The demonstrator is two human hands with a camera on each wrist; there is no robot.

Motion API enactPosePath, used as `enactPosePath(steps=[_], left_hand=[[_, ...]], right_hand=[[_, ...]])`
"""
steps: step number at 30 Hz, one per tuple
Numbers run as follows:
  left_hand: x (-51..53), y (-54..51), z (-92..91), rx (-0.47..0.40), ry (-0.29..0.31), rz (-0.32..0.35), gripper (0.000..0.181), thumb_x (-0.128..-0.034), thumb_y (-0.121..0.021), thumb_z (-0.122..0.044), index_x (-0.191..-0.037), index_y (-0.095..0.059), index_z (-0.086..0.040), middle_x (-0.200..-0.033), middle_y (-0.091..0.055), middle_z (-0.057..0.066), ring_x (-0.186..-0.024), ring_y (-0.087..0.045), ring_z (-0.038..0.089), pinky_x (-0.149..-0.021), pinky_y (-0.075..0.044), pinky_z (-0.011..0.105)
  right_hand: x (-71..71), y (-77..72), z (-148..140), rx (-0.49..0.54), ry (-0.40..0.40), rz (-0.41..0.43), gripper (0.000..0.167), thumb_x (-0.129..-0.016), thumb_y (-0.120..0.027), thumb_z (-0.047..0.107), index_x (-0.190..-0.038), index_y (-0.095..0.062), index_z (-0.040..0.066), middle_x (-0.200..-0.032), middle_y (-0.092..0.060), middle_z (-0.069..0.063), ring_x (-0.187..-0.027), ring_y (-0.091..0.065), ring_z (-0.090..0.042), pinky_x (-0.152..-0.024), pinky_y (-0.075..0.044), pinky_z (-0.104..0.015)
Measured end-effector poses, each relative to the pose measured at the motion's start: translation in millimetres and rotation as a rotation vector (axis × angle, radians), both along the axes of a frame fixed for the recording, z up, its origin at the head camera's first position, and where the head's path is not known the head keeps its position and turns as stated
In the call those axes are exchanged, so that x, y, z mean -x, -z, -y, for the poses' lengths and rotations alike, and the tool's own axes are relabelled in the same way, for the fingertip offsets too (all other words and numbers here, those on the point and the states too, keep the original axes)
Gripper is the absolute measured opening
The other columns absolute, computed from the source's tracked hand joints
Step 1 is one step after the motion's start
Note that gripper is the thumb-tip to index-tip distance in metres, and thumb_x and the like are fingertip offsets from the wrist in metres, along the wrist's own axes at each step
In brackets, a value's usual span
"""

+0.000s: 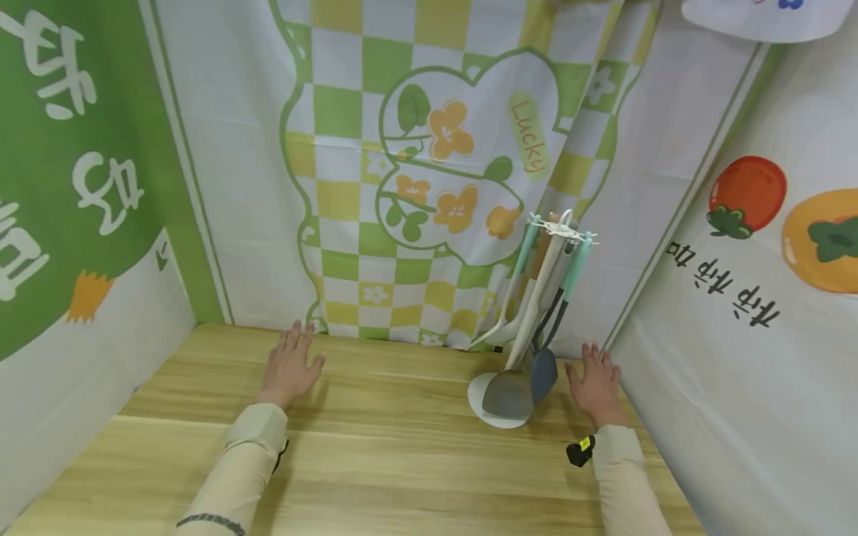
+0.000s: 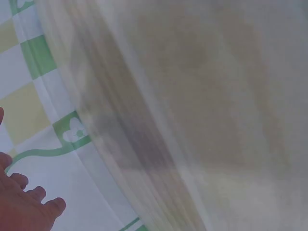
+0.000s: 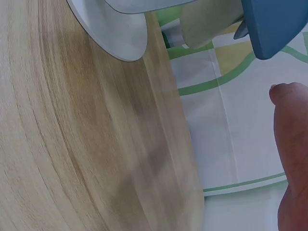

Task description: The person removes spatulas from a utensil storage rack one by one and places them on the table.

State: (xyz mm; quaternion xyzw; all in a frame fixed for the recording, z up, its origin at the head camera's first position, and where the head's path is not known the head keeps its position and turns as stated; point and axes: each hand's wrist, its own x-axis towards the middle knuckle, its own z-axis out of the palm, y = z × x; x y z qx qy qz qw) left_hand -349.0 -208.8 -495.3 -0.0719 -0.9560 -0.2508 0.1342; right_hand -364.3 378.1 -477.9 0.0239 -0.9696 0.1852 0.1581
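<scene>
A white rotating stand holds several hanging kitchen utensils over its round base. Among them are a ladle with a pale handle and a dark blue-grey spatula head under a mint handle. My left hand lies near the table's back edge, fingers spread and holding nothing. To the right of the stand, my right hand is also spread, apart from the utensils. In the right wrist view, my thumb shows below the blue spatula head.
The wooden table meets a checked green and yellow cloth at the back. Printed cloth walls stand on the left and right. A white rounded object hangs at the top right.
</scene>
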Motion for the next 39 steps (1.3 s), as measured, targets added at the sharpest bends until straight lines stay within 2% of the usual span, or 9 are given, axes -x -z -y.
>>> enactPosePath(steps=[6,8,13,14,15,20,24,30,39], left_hand=[[8.5,-1.3,1.3,-0.087,0.034,0.017,0.068,-0.1064,-0.048,-0.03,-0.159,-0.022,0.005,-0.164,-0.01,0.035,-0.145,-0.013,0.062,-0.115,-0.018,0.075],[9.9,-1.2,0.8,-0.159,0.062,0.033,0.064,-0.1066,-0.048,-0.027,-0.157,-0.026,0.006,-0.16,-0.021,0.037,-0.128,-0.045,0.06,-0.111,-0.034,0.071],[9.0,-1.5,-3.5,-0.334,0.138,0.049,0.048,-0.1066,-0.047,-0.016,-0.146,-0.045,0.012,-0.136,-0.057,0.034,-0.09,-0.066,0.042,-0.088,-0.057,0.053],[8.5,-1.9,-4.9,-0.348,0.156,0.05,0.045,-0.1063,-0.048,-0.014,-0.143,-0.048,0.013,-0.13,-0.061,0.034,-0.1,-0.066,0.043,-0.086,-0.059,0.053],[8.0,-2.5,-6.9,-0.355,0.176,0.05,0.043,-0.1058,-0.049,-0.013,-0.14,-0.051,0.014,-0.126,-0.064,0.033,-0.108,-0.065,0.043,-0.089,-0.059,0.052],[5.8,-2.7,-19.0,-0.332,0.272,0.082,0.037,-0.103,-0.053,-0.009,-0.13,-0.059,0.015,-0.114,-0.07,0.029,-0.101,-0.069,0.039,-0.085,-0.06,0.048],[6.0,-5.5,-32.6,-0.287,0.306,0.11,0.035,-0.1028,-0.054,-0.009,-0.129,-0.062,0.013,-0.117,-0.069,0.027,-0.102,-0.068,0.035,-0.086,-0.059,0.047],[8.3,-36.6,-63.1,-0.25,0.346,0.1,0.035,-0.105,-0.054,-0.013,-0.132,-0.062,0.006,-0.122,-0.069,0.02,-0.104,-0.066,0.03,-0.088,-0.058,0.046],[20.1,-115.8,-125.2,-0.447,0.419,-0.072,0.03,-0.1037,-0.058,-0.009,-0.13,-0.067,0.0,-0.124,-0.07,0.018,-0.106,-0.069,0.028,-0.091,-0.059,0.042]], right_hand=[[-0.4,-5.8,-1.9,0.006,-0.005,0.006,0.068,-0.109,-0.039,0.034,-0.157,-0.021,-0.01,-0.162,-0.014,-0.038,-0.148,-0.005,-0.059,-0.116,0.0,-0.077],[-1.4,-7.7,-1.4,0.006,-0.008,0.005,0.067,-0.109,-0.04,0.034,-0.157,-0.023,-0.01,-0.161,-0.016,-0.037,-0.148,-0.006,-0.059,-0.117,-0.001,-0.076],[-4.4,-10.0,2.4,0.008,-0.022,-0.025,0.058,-0.105,-0.049,0.025,-0.149,-0.04,-0.011,-0.157,-0.03,-0.037,-0.146,-0.015,-0.059,-0.117,-0.004,-0.076],[-5.2,-10.9,3.4,0.006,-0.024,-0.038,0.055,-0.103,-0.05,0.022,-0.146,-0.043,-0.012,-0.155,-0.033,-0.037,-0.145,-0.018,-0.059,-0.116,-0.004,-0.076],[-5.9,-12.6,4.4,-0.001,-0.025,-0.056,0.052,-0.102,-0.051,0.019,-0.143,-0.047,-0.012,-0.153,-0.036,-0.037,-0.144,-0.022,-0.059,-0.116,-0.006,-0.077],[-8.3,-31.1,10.5,0.001,-0.035,-0.208,0.04,-0.098,-0.053,0.009,-0.129,-0.059,-0.014,-0.14,-0.052,-0.038,-0.132,-0.04,-0.062,-0.111,-0.021,-0.078],[-8.4,-53.4,18.2,0.131,-0.071,-0.326,0.034,-0.095,-0.056,0.003,-0.124,-0.063,-0.014,-0.131,-0.058,-0.038,-0.125,-0.05,-0.058,-0.108,-0.035,-0.071],[-14.6,-89.9,33.0,0.346,-0.092,-0.376,0.035,-0.096,-0.055,0.003,-0.128,-0.063,-0.009,-0.135,-0.059,-0.032,-0.131,-0.05,-0.049,-0.111,-0.039,-0.062],[-23.0,-121.5,56.4,0.394,-0.161,-0.598,0.039,-0.095,-0.059,-0.002,-0.133,-0.06,-0.008,-0.132,-0.062,-0.03,-0.124,-0.055,-0.046,-0.106,-0.042,-0.062]])
